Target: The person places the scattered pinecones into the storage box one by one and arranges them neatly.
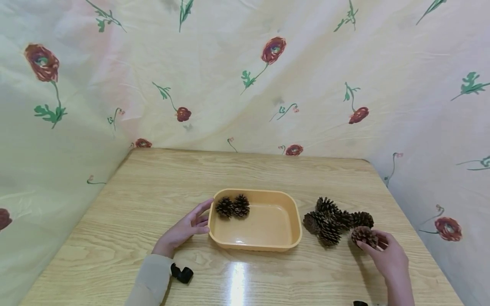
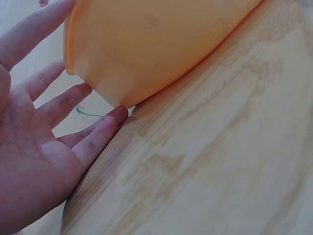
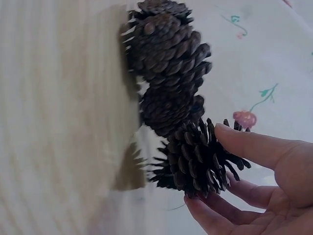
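My right hand [image 1: 393, 257] pinches a brown pine cone [image 1: 364, 237] between thumb and fingers, at the near right end of a cluster of pine cones [image 1: 330, 225]. In the right wrist view the held pine cone [image 3: 195, 157] appears just off the table, beside the others. At the left end of an orange-yellow plastic basin [image 1: 268, 221], my left hand [image 1: 187, 226] touches the outer wall with spread, mostly straight fingers. The left wrist view has those fingers against the basin's side [image 2: 146, 49]. Two pine cones [image 1: 232, 207] lie inside the basin, in its far left corner.
A light wood-grain table [image 1: 245, 170] carries everything. Floral cloth [image 1: 214, 76] hangs behind it and along both sides. A black wrist-worn device [image 1: 182, 273] is by the left sleeve. Light glares off the table in front of the basin.
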Tool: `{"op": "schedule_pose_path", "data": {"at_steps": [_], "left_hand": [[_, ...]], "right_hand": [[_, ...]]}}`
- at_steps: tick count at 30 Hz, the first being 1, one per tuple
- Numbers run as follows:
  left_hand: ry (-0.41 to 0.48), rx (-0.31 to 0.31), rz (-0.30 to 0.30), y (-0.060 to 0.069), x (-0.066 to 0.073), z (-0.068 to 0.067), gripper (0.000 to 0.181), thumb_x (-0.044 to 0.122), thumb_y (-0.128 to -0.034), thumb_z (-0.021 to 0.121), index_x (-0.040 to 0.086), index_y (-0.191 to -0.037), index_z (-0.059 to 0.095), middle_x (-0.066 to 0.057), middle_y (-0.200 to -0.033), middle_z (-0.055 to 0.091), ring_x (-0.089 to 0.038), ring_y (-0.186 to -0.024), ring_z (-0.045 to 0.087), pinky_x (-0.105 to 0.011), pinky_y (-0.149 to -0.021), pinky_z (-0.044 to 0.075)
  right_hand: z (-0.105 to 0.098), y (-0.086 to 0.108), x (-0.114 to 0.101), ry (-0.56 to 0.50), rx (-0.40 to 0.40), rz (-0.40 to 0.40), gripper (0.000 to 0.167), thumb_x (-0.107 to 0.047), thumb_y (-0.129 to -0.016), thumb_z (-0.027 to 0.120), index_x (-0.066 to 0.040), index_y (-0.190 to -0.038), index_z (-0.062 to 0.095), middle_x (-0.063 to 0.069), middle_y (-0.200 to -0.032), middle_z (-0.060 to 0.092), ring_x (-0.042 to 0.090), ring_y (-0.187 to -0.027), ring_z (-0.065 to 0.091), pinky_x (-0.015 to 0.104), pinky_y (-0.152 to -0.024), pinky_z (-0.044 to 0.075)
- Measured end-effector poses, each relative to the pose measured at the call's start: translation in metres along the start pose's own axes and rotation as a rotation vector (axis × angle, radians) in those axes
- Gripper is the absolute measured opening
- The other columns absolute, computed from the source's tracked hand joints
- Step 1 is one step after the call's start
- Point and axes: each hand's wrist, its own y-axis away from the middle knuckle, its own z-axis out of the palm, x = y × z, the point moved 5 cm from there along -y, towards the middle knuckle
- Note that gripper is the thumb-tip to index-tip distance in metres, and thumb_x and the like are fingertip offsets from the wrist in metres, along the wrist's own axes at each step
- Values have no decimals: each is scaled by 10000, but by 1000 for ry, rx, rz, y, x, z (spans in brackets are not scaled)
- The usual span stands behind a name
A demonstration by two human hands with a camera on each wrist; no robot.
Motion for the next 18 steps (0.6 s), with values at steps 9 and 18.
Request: {"op": "schedule_pose_path", "data": {"at_steps": [9, 18], "left_hand": [[18, 9, -24, 1, 0, 1, 855, 77, -893, 666, 209, -1565, 155, -122, -1637, 96, -419, -1453, 239, -483, -1187, 255], [9, 8, -20, 0, 0, 1, 843, 53, -899, 651, 205, -1565, 156, -123, -1637, 94, -416, -1456, 234, -490, -1188, 247]], "right_hand": [[-1, 8, -28, 1, 5, -60, 808, -305, -899, 681, 76, -1473, 259, 357, -1482, 289, 516, -1346, 325, 534, -1067, 404], [5, 11, -52, -21, -11, -124, 809, -348, -893, 693, 48, -1473, 290, 326, -1478, 329, 479, -1350, 352, 484, -1048, 425]]}}
